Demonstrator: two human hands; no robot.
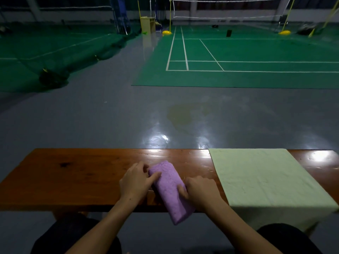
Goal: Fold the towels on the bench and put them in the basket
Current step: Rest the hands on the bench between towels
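A purple towel point(169, 189), folded into a narrow thick strip, lies slantwise on the wooden bench point(73, 173), its near end hanging past the front edge. My left hand point(136, 179) grips the strip's far left side, thumb on top and fingers curled at its edge. At the middle of the right side, my right hand point(199, 191) holds the strip with its thumb pressed onto the cloth. A pale green towel point(266, 178) lies spread flat over the bench's right part and drapes over the front edge. No basket is in view.
Beyond the bench lies a shiny grey floor point(128, 116), then a green badminton court point(238, 57) with nets and yellow posts. My knees in dark clothing show below the bench's front edge. The bench's left half is bare wood.
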